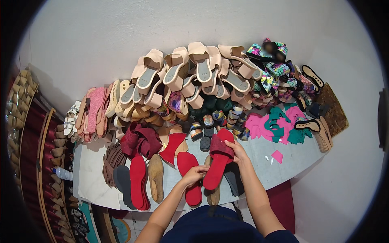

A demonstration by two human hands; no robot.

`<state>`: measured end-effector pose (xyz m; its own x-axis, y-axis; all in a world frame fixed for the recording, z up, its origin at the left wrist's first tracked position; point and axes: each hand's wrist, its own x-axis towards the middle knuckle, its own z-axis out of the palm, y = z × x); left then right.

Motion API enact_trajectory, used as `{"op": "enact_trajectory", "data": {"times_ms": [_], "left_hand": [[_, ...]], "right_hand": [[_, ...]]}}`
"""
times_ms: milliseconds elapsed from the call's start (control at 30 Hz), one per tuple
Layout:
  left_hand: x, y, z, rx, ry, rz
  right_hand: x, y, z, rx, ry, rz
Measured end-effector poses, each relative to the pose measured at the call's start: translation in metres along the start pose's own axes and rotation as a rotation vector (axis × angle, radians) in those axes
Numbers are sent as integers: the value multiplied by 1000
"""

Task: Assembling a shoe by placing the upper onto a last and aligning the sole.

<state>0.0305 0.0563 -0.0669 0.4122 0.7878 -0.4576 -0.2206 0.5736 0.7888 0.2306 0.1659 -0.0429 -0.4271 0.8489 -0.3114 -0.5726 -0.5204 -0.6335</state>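
My right hand (pixel 238 153) grips a red slipper (pixel 215 172) by its wide dark-red strap, holding it tilted above the table's near edge. The fingers of my left hand (pixel 195 175) are pinched together at the slipper's left edge. Under my left hand lies a red insole (pixel 190 196). A wooden shoe last (pixel 213 197) is partly hidden beneath the slipper. Further left are a second wooden last (pixel 155 178), a stack of red insoles (pixel 139 184) and dark grey soles (pixel 121 181). More dark grey soles (pixel 234 180) lie by my right wrist.
Beige heeled sandals (pixel 202 67) are piled along the wall. Dark-red strap pieces (pixel 139 139) and brown strips (pixel 113 162) lie left; pink and green cut pieces (pixel 279 123) lie right. Patterned rolls (pixel 219 118) stand mid-table. A rack of lasts (pixel 58 162) is at far left.
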Motion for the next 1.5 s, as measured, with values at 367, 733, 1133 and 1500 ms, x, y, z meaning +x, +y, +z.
{"op": "enact_trajectory", "data": {"times_ms": [367, 733, 1133, 1500], "left_hand": [[-21, 30, 25, 765, 128, 298], [-26, 14, 26, 1287, -37, 327], [-5, -2, -2, 373, 255, 414], [-14, 9, 27, -74, 121, 8]], "right_hand": [[-10, -16, -8, -5, 12, -52], [-15, -15, -20, 20, -5, -43], [-12, -22, -16, 55, 72, 27], [9, -34, 0, 5, -34, 6]]}}
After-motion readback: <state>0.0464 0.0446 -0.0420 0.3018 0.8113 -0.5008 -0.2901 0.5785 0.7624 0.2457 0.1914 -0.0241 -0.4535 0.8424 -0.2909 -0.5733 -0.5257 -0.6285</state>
